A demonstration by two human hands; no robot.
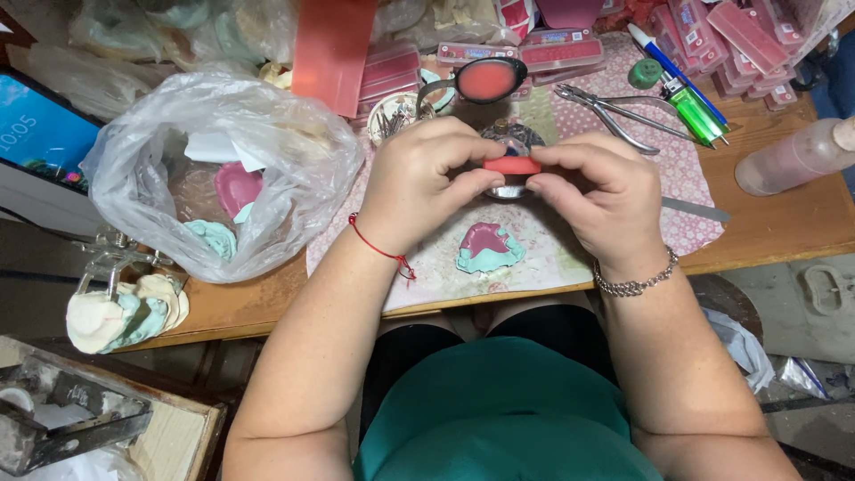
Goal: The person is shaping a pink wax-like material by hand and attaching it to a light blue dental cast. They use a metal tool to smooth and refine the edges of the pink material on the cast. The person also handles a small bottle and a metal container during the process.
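Observation:
Both hands meet over the middle of the wooden table (766,227). My left hand (423,183) and my right hand (601,191) pinch the two ends of a short red wax strip (512,165), held level just above a small glass burner (509,138). Below the hands, a pale green dental cast with a pink wax base (488,248) lies on a patterned cloth (534,258). A red string circles my left wrist and a metal chain bracelet my right.
A clear plastic bag (223,169) with pink and green casts sits at left. Pliers (614,111), a green lighter (696,114), a pen, pink flat boxes (739,40), a red wax sheet (331,49) and a pink-filled ladle (485,80) lie behind. A bottle (793,160) rests at right, a metal articulator with casts (120,298) at left.

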